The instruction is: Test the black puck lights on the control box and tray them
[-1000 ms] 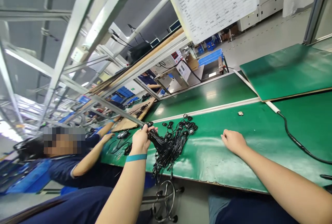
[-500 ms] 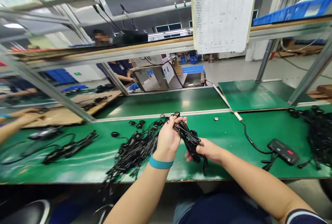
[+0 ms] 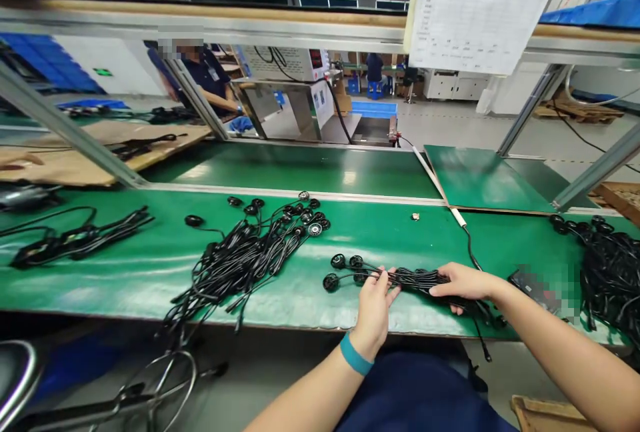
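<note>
A bundle of black cables [image 3: 415,278] lies stretched sideways just above or on the green bench near its front edge. My left hand [image 3: 376,299], with a teal band at the wrist, closes round the bundle's left end, just beside several round black heads [image 3: 338,261]. Farther right, my right hand [image 3: 463,283] grips the same bundle with the thumb on the near side. Loose cable ends and plugs [image 3: 487,352] hang past the bench edge. To the left rests a bigger pile of similar cables [image 3: 245,252] with round heads.
A dense heap of black cables [image 3: 610,265] sits at the far right, beside a partly blurred black box [image 3: 535,289]. Another cable bundle [image 3: 85,235] lies left. A white-sleeved cord [image 3: 457,217] crosses the bench [image 3: 370,232]. A person [image 3: 215,82] stands behind the frame.
Both hands have moved right and down with the cable bundle, which now lies stretched sideways instead of hanging tilted. Its round heads now point left. The camera view has tipped downward.
</note>
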The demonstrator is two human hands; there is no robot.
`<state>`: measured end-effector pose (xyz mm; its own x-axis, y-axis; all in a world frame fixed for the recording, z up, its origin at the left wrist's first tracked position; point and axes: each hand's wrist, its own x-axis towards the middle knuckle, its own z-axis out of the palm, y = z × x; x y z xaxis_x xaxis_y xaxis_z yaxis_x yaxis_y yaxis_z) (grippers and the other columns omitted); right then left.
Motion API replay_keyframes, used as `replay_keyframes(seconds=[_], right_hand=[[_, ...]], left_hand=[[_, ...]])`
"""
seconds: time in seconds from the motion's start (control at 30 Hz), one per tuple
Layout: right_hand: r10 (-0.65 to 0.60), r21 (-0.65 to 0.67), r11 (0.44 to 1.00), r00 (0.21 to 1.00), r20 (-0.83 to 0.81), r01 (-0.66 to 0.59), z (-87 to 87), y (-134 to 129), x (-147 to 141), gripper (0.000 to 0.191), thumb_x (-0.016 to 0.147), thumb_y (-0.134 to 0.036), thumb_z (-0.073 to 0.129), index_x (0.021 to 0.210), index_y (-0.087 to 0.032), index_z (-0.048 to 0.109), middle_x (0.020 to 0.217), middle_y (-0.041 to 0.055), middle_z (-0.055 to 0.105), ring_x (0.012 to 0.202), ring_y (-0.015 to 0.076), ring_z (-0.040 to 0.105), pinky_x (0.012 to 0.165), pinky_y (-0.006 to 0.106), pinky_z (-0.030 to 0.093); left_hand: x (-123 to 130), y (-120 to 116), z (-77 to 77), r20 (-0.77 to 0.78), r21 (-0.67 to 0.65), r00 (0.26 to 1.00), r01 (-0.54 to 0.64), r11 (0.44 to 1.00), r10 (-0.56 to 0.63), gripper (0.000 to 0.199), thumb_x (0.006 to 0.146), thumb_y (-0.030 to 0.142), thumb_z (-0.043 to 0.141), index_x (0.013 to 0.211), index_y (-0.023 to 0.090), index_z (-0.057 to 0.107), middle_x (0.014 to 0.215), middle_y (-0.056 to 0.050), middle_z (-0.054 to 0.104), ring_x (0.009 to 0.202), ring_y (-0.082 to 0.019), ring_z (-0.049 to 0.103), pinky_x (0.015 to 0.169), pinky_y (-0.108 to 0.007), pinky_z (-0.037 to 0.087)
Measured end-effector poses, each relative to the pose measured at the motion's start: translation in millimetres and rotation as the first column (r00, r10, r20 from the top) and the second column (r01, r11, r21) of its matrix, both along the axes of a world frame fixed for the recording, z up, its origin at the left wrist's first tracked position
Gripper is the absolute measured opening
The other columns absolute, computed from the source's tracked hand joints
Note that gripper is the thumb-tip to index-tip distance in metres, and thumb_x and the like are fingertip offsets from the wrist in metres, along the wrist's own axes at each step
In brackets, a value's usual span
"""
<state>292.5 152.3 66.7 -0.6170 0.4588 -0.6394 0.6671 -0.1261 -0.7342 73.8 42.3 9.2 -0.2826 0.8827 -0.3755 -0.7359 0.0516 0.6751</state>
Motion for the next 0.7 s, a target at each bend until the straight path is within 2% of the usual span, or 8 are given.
replay_keyframes(seconds=[0.07, 0.17, 0.3, 0.4, 0.47, 0.53, 0.6, 0.7], right_hand=[[0.047, 0.212, 0.975, 0.992, 0.115, -0.071, 1.6, 6, 9, 0.058, 0.079, -0.074, 0.068, 0.086, -0.018, 0.056, 0.067, -0.0016, 0.059, 0.056, 0.0136, 0.055, 0.050, 0.025, 0.038], [0.038, 0.524, 0.837, 0.971, 0.234, -0.159, 1.6, 11, 14, 0.056, 0.086, -0.072, 0.059, 0.072, -0.018, 0.057, 0.067, 0.0000, 0.059, 0.062, 0.0149, 0.053, 0.056, 0.027, 0.034], [-0.072, 0.695, 0.712, 0.976, 0.206, -0.095, -7.5, 12, 14, 0.044, 0.092, -0.061, 0.055, 0.082, -0.019, 0.066, 0.080, 0.0043, 0.068, 0.074, 0.0204, 0.061, 0.066, 0.031, 0.043], [-0.166, 0.773, 0.634, 0.981, 0.104, 0.025, -18.8, 8, 13, 0.039, 0.092, -0.053, 0.060, 0.110, -0.021, 0.069, 0.103, 0.0087, 0.072, 0.093, 0.0249, 0.067, 0.081, 0.035, 0.052], [-0.157, 0.791, 0.609, 0.987, 0.038, 0.067, -25.7, 4, 12, 0.045, 0.091, -0.053, 0.063, 0.124, -0.022, 0.066, 0.115, 0.0100, 0.071, 0.102, 0.0264, 0.067, 0.090, 0.039, 0.054], [-0.102, 0.815, 0.575, 0.995, -0.018, 0.074, -30.6, 2, 11, 0.050, 0.091, -0.054, 0.064, 0.130, -0.023, 0.064, 0.127, 0.0102, 0.067, 0.114, 0.0285, 0.064, 0.101, 0.044, 0.052], [-0.053, 0.841, 0.536, 0.997, -0.053, 0.073, -33.5, 1, 9, 0.048, 0.093, -0.053, 0.063, 0.132, -0.024, 0.063, 0.132, 0.0098, 0.065, 0.124, 0.0300, 0.060, 0.108, 0.047, 0.049], [-0.001, 0.832, 0.553, 0.999, -0.052, 0.044, -34.7, 4, 3, 0.035, 0.095, -0.047, 0.060, 0.119, -0.023, 0.069, 0.121, 0.0093, 0.070, 0.114, 0.0283, 0.065, 0.102, 0.044, 0.052]], left_hand=[[-1, -9, 1.5, -0.021, 0.006, 0.996, 0.088, 0.996, -0.087, 0.045, 0.074, 0.050, 0.087, 0.094, 0.017, 0.063, 0.118, -0.016, 0.072, 0.117, -0.029, 0.067, 0.099, -0.045, 0.054], [-12, -26, 7.5, -0.060, -0.041, 0.965, 0.254, 0.966, -0.257, 0.050, 0.071, 0.052, 0.088, 0.097, 0.015, 0.066, 0.117, -0.018, 0.072, 0.111, -0.030, 0.070, 0.098, -0.044, 0.055], [-41, -59, 8.3, -0.334, -0.135, 0.816, 0.454, 0.881, -0.472, 0.053, 0.086, 0.055, 0.072, 0.117, 0.013, 0.066, 0.102, -0.018, 0.076, 0.080, -0.023, 0.072, 0.072, -0.037, 0.058], [-75, -80, 3.8, -0.804, -0.080, 0.557, 0.248, 0.966, -0.209, 0.038, 0.096, 0.049, 0.061, 0.112, 0.016, 0.069, 0.093, -0.012, 0.074, 0.072, -0.020, 0.067, 0.066, -0.035, 0.055], [-99, -85, -0.3, -0.970, 0.083, 0.232, 0.067, 0.994, 0.065, 0.029, 0.095, 0.043, 0.064, 0.111, 0.019, 0.069, 0.102, -0.011, 0.072, 0.087, -0.023, 0.068, 0.079, -0.039, 0.056], [-120, -83, -6.2, -0.986, 0.162, -0.028, 0.029, 0.986, 0.163, 0.036, 0.091, 0.040, 0.071, 0.120, 0.020, 0.065, 0.116, -0.014, 0.068, 0.107, -0.029, 0.065, 0.090, -0.045, 0.055], [-133, -77, -14.0, -0.979, 0.122, -0.154, 0.090, 0.988, 0.135, 0.048, 0.088, 0.041, 0.074, 0.129, 0.020, 0.060, 0.124, -0.016, 0.064, 0.115, -0.032, 0.062, 0.094, -0.048, 0.054], [-139, -70, -24.4, -0.970, 0.048, -0.222, 0.234, 0.971, 0.101, 0.039, 0.091, 0.039, 0.072, 0.124, 0.022, 0.061, 0.116, -0.012, 0.068, 0.109, -0.030, 0.064, 0.095, -0.048, 0.054]])
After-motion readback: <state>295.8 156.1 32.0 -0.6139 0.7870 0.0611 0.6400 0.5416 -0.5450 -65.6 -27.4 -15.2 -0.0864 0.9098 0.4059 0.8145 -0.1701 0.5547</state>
